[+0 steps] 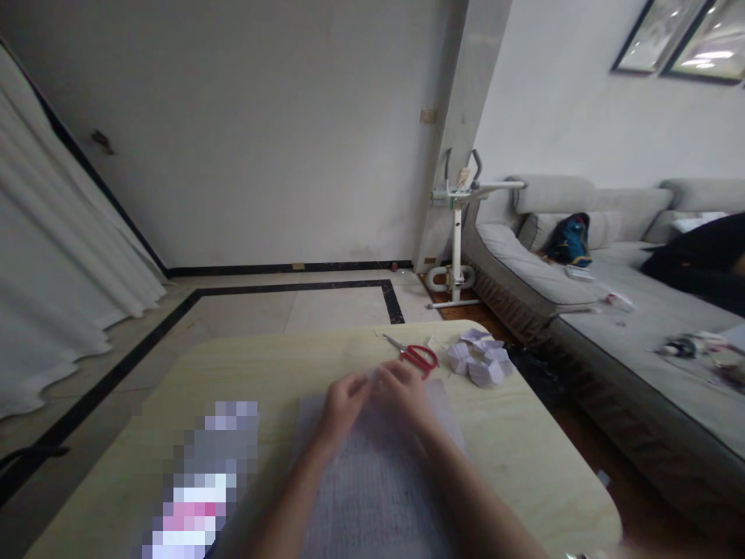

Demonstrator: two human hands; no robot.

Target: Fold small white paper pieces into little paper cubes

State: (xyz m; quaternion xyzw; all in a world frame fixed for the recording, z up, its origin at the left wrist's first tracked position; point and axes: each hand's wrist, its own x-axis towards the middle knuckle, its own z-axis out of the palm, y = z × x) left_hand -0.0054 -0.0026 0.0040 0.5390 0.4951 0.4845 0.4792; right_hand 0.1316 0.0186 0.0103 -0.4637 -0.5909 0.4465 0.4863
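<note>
My left hand point(344, 400) and my right hand point(406, 388) meet over the far part of the table, fingers closed in a pinch. Between the fingertips shows a small piece of white paper point(375, 375), partly hidden and blurred. Beneath my forearms lies a large sheet of paper point(378, 497) covered with lines of writing. Just beyond my right hand rests a pair of scissors point(420, 357) with red handles, its blades pointing to the far left. A cluster of folded white paper pieces point(486, 371) sits to the right of the scissors.
The pale wooden table point(233, 365) has rounded corners. A pixelated object point(201, 481) lies on its left side. Beyond stand a white exercise machine point(457, 241) and a grey sofa point(628, 341) with a backpack point(573, 239). Someone in dark clothes point(704, 256) is at the right edge.
</note>
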